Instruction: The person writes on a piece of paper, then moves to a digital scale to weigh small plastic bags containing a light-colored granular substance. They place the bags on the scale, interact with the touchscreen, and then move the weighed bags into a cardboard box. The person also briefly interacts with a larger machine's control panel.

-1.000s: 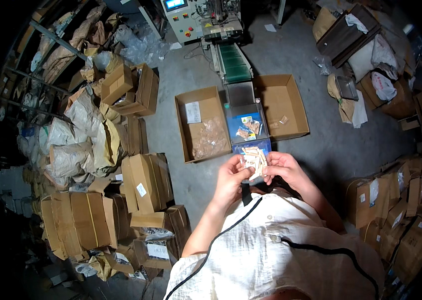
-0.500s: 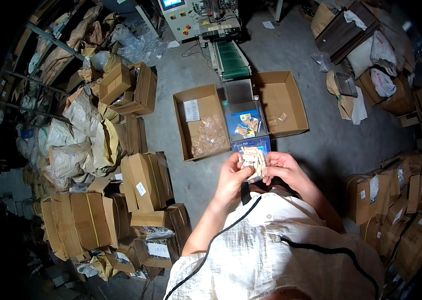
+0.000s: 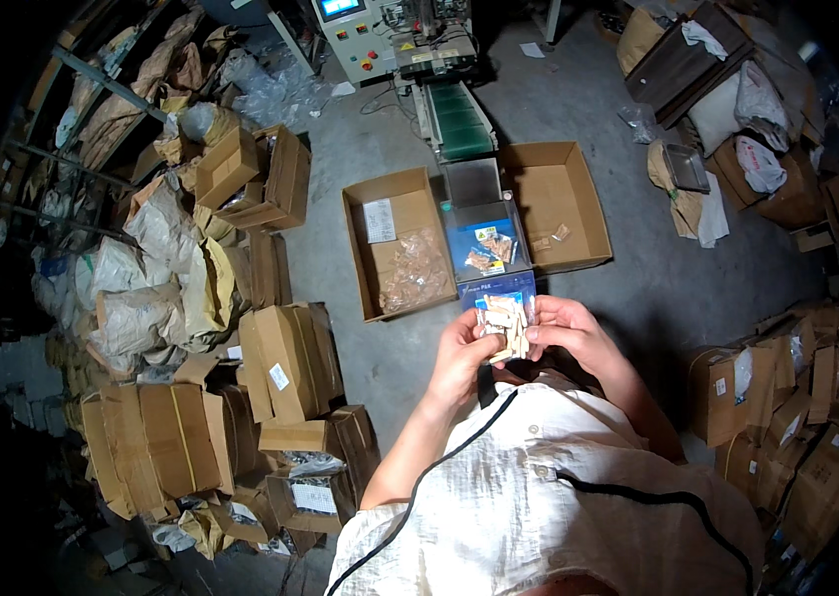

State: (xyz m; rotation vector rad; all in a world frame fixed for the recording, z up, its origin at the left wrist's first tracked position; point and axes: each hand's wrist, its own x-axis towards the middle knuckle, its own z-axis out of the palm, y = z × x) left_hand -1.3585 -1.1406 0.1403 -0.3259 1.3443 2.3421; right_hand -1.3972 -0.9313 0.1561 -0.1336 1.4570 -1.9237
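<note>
Between both hands, chest-high, sat the clear packet (image 3: 505, 326) of small pale wooden pieces. Left hand (image 3: 461, 350) pinched its left edge, fingers curled closed on it. Packet's long axis ran roughly up-down in view, tilted slightly. Right hand (image 3: 570, 332) gripped the right edge, thumb over the front. Both hands equally near; packet touched both sets of fingers. Just beyond it stood the blue tray (image 3: 486, 250) holding more packets, flanked by an open box (image 3: 395, 248) on the left and another box (image 3: 559, 204) on the right.
</note>
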